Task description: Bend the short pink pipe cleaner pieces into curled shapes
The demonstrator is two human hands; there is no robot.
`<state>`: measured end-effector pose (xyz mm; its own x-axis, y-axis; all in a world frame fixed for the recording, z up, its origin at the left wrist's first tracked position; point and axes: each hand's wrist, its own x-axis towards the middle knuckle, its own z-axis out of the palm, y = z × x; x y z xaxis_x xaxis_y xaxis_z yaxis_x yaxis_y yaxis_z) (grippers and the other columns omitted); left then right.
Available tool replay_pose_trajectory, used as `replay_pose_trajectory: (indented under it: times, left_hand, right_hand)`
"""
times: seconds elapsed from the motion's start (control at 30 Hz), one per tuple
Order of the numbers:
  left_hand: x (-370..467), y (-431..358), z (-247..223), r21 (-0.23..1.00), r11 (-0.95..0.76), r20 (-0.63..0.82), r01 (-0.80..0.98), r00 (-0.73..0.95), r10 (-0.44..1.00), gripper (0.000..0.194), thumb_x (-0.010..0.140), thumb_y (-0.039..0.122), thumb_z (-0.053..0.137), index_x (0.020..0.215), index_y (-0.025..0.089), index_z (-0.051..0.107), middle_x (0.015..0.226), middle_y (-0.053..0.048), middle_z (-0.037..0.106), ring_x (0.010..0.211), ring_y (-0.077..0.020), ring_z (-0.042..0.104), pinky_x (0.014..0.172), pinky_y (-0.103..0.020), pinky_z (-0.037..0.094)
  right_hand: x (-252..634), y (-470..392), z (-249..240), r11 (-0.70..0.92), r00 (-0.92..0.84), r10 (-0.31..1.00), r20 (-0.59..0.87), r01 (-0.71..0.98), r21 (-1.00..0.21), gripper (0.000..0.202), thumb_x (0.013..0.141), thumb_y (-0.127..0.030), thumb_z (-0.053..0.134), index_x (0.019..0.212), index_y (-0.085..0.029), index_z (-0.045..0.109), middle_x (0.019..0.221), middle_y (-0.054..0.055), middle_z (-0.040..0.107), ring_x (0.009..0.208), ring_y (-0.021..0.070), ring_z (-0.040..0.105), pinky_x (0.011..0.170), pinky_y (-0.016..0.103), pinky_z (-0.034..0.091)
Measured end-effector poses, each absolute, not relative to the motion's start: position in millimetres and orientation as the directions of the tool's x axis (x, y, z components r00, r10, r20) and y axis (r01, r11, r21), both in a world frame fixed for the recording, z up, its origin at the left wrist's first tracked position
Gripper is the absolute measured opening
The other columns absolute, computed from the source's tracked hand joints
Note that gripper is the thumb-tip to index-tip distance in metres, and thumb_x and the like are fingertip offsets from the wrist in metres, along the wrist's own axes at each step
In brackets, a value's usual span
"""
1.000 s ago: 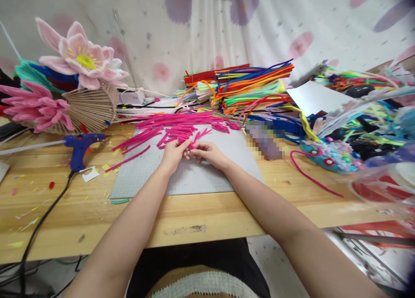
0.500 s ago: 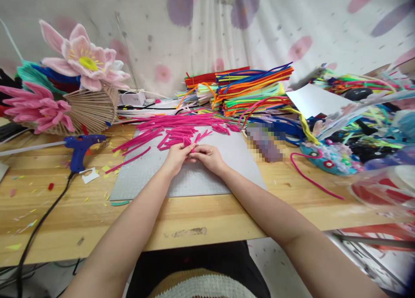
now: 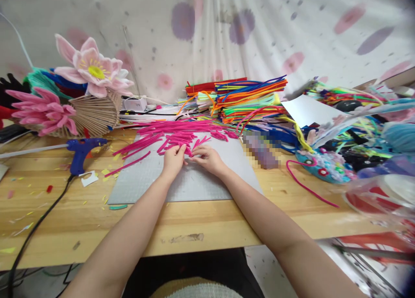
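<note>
My left hand [image 3: 174,160] and my right hand [image 3: 207,159] come close together over the grey cutting mat [image 3: 201,188]. Between their fingertips is a short magenta pipe cleaner piece [image 3: 189,151], partly hidden by the fingers. The left thumb and fingers pinch it; the right fingertips close on its other end. Just beyond the hands lie cut magenta pipe cleaners [image 3: 180,137], with a pile of long magenta pipe cleaners [image 3: 181,126] behind them. Small folded magenta pieces [image 3: 219,136] rest to the right at the mat's far side.
At left are a blue glue gun [image 3: 81,153], a pink fluffy flower [image 3: 94,69] and a woven fan-shaped holder [image 3: 97,112]. Stacked colourful pipe cleaners [image 3: 249,99] stand at the back. A decorated blue piece [image 3: 327,166] and a clear-wrapped tub [image 3: 379,196] sit at right.
My hands have drawn slightly apart, and more of the magenta piece shows between them. The whole view has shifted a little, with the table lower in the frame.
</note>
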<state>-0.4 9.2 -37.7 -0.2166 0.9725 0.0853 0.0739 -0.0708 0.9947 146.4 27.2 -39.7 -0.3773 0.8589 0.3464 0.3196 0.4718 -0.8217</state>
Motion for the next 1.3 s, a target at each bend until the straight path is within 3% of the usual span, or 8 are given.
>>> replay_pose_trajectory:
  times: [0.13, 0.23, 0.33, 0.47, 0.7, 0.93, 1.13, 1.3]
  left_hand:
    - [2.0, 5.7, -37.2, 0.982, -0.104, 0.136, 0.157, -0.206, 0.969, 0.026, 0.078, 0.040, 0.055, 0.064, 0.018, 0.060, 0.052, 0.002, 0.052, 0.042, -0.0095, 0.047, 0.045, -0.020, 0.037]
    - [-1.6, 3.2, -33.4, 0.945, -0.195, 0.265, 0.263, -0.263, 0.928, 0.019, 0.080, 0.033, 0.053, 0.086, 0.020, 0.066, 0.071, -0.001, 0.061, 0.058, -0.0120, 0.052, 0.055, -0.021, 0.039]
    - [-7.6, 2.3, -31.6, 0.911, -0.215, 0.323, 0.352, -0.285, 0.902, 0.020, 0.082, 0.029, 0.050, 0.089, 0.021, 0.067, 0.074, -0.002, 0.062, 0.065, -0.0139, 0.053, 0.061, -0.022, 0.038]
    - [-12.2, 1.6, -31.7, 0.904, -0.204, 0.326, 0.374, -0.298, 0.897, 0.022, 0.082, 0.029, 0.047, 0.089, 0.021, 0.067, 0.068, -0.001, 0.059, 0.064, -0.0144, 0.051, 0.061, -0.022, 0.036]
    - [-12.5, 2.8, -33.1, 0.891, -0.196, 0.333, 0.409, -0.296, 0.895, 0.024, 0.083, 0.029, 0.045, 0.089, 0.020, 0.066, 0.066, -0.001, 0.057, 0.065, -0.0146, 0.050, 0.061, -0.022, 0.035]
    - [-10.8, 4.8, -36.1, 0.870, -0.186, 0.332, 0.457, -0.264, 0.906, 0.026, 0.084, 0.031, 0.042, 0.091, 0.018, 0.064, 0.075, -0.003, 0.061, 0.065, -0.0136, 0.052, 0.062, -0.023, 0.038]
    - [-12.1, 4.5, -37.2, 0.867, -0.126, 0.204, 0.483, -0.112, 0.973, 0.031, 0.085, 0.043, 0.038, 0.069, 0.020, 0.050, 0.056, 0.003, 0.047, 0.055, -0.0116, 0.046, 0.055, -0.023, 0.036]
    - [-13.6, 1.7, -30.9, 0.831, -0.212, 0.218, 0.514, 0.049, 0.975, 0.029, 0.085, 0.047, 0.038, 0.075, 0.021, 0.046, 0.059, 0.005, 0.046, 0.057, -0.0108, 0.045, 0.056, -0.023, 0.033]
  right_hand:
    - [170.4, 42.0, -36.8, 0.566, -0.338, 0.824, 0.455, 0.515, -0.643, 0.014, 0.074, -0.036, 0.062, 0.074, -0.025, 0.072, 0.088, 0.006, 0.064, 0.088, 0.0197, 0.055, 0.084, 0.035, 0.041]
    - [203.5, 61.4, -39.9, 0.433, -0.117, 0.862, 0.493, 0.676, -0.596, 0.020, 0.077, -0.037, 0.058, 0.081, -0.023, 0.072, 0.088, 0.008, 0.063, 0.087, 0.0205, 0.055, 0.081, 0.036, 0.042]
    - [228.4, 75.6, -47.4, 0.346, -0.058, 0.884, 0.465, 0.750, -0.564, 0.027, 0.077, -0.041, 0.056, 0.080, -0.020, 0.072, 0.082, 0.008, 0.063, 0.080, 0.0198, 0.055, 0.076, 0.035, 0.042]
    - [234.4, 81.2, -53.6, 0.310, -0.077, 0.915, 0.397, 0.762, -0.568, 0.031, 0.074, -0.043, 0.059, 0.086, -0.017, 0.071, 0.082, 0.008, 0.065, 0.078, 0.0194, 0.056, 0.076, 0.034, 0.041]
    - [229.8, 88.3, -56.7, 0.227, 0.075, 0.863, 0.499, 0.826, -0.517, 0.032, 0.073, -0.031, 0.059, 0.100, -0.017, 0.068, 0.096, 0.013, 0.060, 0.095, 0.0253, 0.051, 0.087, 0.039, 0.039]
    - [219.0, 83.9, -52.2, 0.258, 0.123, 0.851, 0.511, 0.748, -0.611, 0.015, 0.074, -0.029, 0.058, 0.078, -0.018, 0.068, 0.095, 0.011, 0.055, 0.098, 0.0241, 0.049, 0.089, 0.040, 0.038]
    - [207.2, 58.5, -30.8, 0.529, -0.156, 0.825, 0.544, 0.551, -0.645, 0.007, 0.070, -0.026, 0.062, 0.069, -0.019, 0.062, 0.092, 0.006, 0.057, 0.098, 0.0217, 0.050, 0.093, 0.040, 0.034]
    - [192.7, 41.1, -24.2, 0.593, -0.406, 0.803, 0.437, 0.463, -0.659, 0.006, 0.070, -0.025, 0.060, 0.067, -0.019, 0.060, 0.089, 0.005, 0.055, 0.095, 0.0199, 0.050, 0.091, 0.037, 0.036]
